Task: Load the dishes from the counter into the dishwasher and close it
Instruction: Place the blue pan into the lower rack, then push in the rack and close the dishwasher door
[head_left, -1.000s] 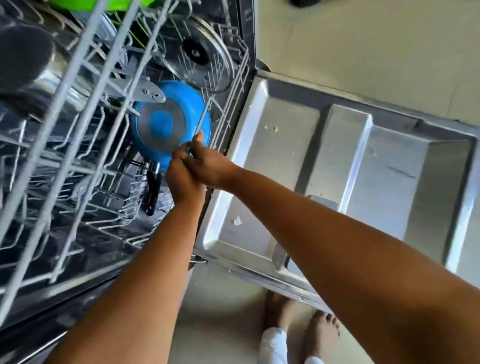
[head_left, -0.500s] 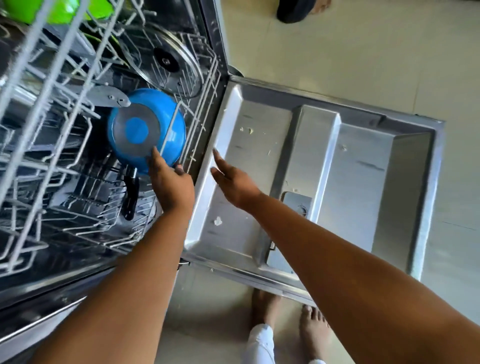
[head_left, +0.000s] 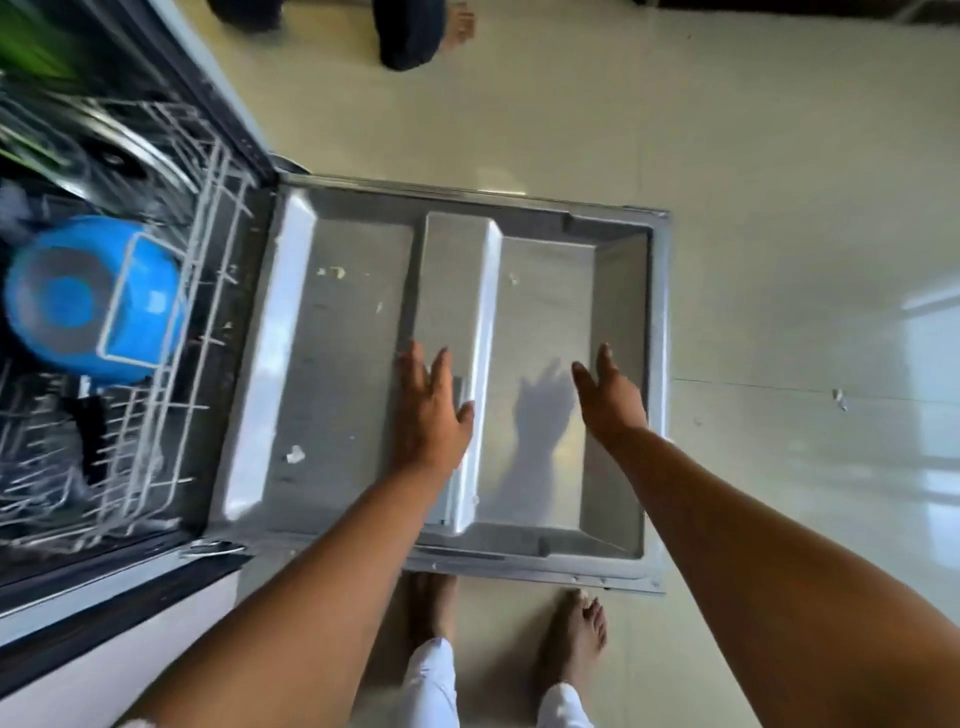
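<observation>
Dishwasher door (head_left: 358, 332) lies flat, stiff steel, probably heavy; my left hand (head_left: 431, 415) and right hand (head_left: 608, 400) hover above it, fingers spread, holding nothing; I'd lift its far-right edge

Bright daylight glares off the floor (head_left: 924, 374) at right; a hand's shadow falls on the door (head_left: 545, 415); the rack (head_left: 171, 364) is motion-blurred.

dishwasher door (head_left: 363, 322) lies fully down, inner panel bare but for a raised ridge (head_left: 457, 291) across its middle and a few crumbs. both hands over it, fingers spread, holding nothing. lower rack (head_left: 171, 395) crowded: blue pan (head_left: 78, 312) fills the near corner. floor (head_left: 779, 208) right of the door open.
</observation>
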